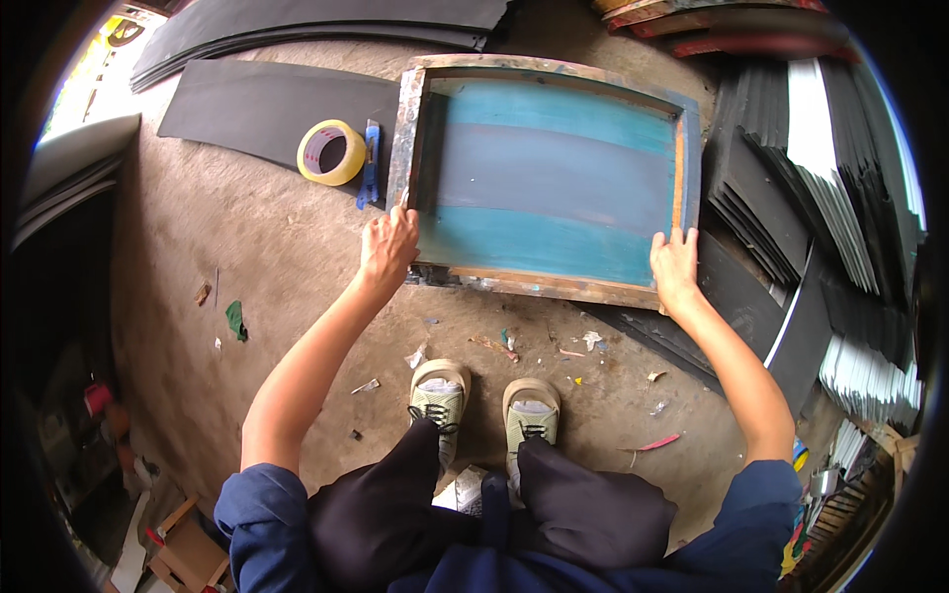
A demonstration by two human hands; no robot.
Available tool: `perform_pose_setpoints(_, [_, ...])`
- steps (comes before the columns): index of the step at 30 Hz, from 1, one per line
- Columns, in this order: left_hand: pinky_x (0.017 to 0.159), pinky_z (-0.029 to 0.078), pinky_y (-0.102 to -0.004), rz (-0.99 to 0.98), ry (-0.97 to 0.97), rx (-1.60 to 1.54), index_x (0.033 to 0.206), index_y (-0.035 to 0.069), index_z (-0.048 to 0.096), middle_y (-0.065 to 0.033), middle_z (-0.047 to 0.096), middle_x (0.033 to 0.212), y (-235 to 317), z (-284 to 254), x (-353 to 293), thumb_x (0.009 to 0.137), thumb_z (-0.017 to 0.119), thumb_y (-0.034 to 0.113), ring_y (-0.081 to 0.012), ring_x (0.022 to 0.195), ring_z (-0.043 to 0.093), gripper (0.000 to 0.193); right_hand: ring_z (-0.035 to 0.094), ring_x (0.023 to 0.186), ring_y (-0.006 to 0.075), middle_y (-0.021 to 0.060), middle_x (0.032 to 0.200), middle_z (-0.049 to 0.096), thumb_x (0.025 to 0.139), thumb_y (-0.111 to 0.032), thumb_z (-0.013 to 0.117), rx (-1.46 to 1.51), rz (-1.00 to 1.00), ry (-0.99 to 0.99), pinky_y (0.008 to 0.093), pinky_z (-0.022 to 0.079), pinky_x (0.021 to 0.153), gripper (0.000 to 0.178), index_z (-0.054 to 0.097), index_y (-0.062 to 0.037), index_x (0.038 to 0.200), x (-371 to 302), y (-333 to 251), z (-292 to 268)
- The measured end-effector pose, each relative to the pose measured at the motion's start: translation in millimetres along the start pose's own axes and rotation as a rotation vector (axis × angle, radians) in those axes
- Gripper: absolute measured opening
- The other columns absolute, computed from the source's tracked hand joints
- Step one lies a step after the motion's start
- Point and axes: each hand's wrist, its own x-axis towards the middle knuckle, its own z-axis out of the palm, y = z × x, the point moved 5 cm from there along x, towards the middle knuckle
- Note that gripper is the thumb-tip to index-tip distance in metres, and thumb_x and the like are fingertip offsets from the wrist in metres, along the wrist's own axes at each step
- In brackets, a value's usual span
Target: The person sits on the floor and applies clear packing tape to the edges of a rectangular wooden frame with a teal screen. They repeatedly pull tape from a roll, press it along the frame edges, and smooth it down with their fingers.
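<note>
Across the dusty brown floor [267, 252], lots of flat things lie in piles around the spot where I am looking. The biggest pile [751, 198] is over on the right, with black sheets and white sheets packed close together. Far away, past the work, there is a long black stack [326, 30] of sheets. A person in a dark blue top [262, 514] and dark pants [593, 494] reaches out with both arms. Out in front of the person is a big wooden frame [554, 284], tilted a little, with paint marks on its wood and a blue-green panel [554, 168] inside. I cannot tell if it rests on something or is held up. Next to its left side lies a dark sheet [247, 104]. Two pale green shoes [440, 395] with black laces point at the frame. The left hand [390, 242] grips the frame low on its left side, and the right hand [676, 269] grips it near the bottom right corner. A yellowish roll of tape [308, 156] sits by the dark sheet's edge, and a blue cutter [372, 158] is between it and the frame. Smallest are the scraps, like a green one [236, 321] and a pink one [657, 443].
</note>
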Motion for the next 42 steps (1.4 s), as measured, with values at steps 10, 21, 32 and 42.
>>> perform_pose_setpoints(10, [0.099, 0.039, -0.037, 1.056, 0.384, -0.032, 0.126, 0.014, 0.05, -0.0024, 0.052, 0.12, 102, -57, 34, 0.079, 0.062, 0.015, -0.0181, 0.114, 0.047, 0.049, 0.039, 0.116, 0.0351, 0.0162, 0.13, 0.035, 0.087, -0.032, 0.059, 1.087, 0.479, 0.578, 0.0512, 0.034, 0.093, 0.065, 0.025, -0.0134, 0.139, -2, 49, 65])
perform_pose_setpoints(21, [0.107, 0.026, -0.0421, 1.375, 0.417, -0.059, 0.137, 0.02, 0.041, 0.0064, 0.038, 0.137, 245, -33, 51, 0.083, 0.049, 0.021, -0.0133, 0.129, 0.031, 0.055, 0.039, 0.114, 0.0344, 0.0142, 0.127, 0.042, 0.087, -0.028, 0.058, 1.178, 0.48, 0.588, 0.0534, 0.033, 0.089, 0.064, 0.026, -0.0138, 0.141, 2, 41, 62])
perform_pose_setpoints(32, [0.088, 0.039, -0.0357, 1.325, 0.246, -0.085, 0.126, 0.02, 0.052, -0.0012, 0.046, 0.107, 310, -44, 58, 0.083, 0.05, 0.016, -0.0172, 0.105, 0.042, 0.044, 0.039, 0.115, 0.0342, 0.0142, 0.122, 0.043, 0.088, -0.028, 0.057, 1.153, 0.503, 0.543, 0.0551, 0.033, 0.087, 0.064, 0.026, -0.0127, 0.141, 4, 40, 61])
perform_pose_setpoints(42, [0.082, 0.04, -0.0337, 1.138, -0.028, -0.672, 0.101, 0.015, 0.067, -0.005, 0.05, 0.098, 316, -46, 59, 0.072, 0.057, 0.005, -0.0235, 0.096, 0.045, 0.032, 0.039, 0.115, 0.0336, 0.0145, 0.121, 0.044, 0.088, -0.028, 0.057, 1.14, 0.487, 0.538, 0.0555, 0.033, 0.086, 0.064, 0.025, -0.0112, 0.141, 5, 43, 60])
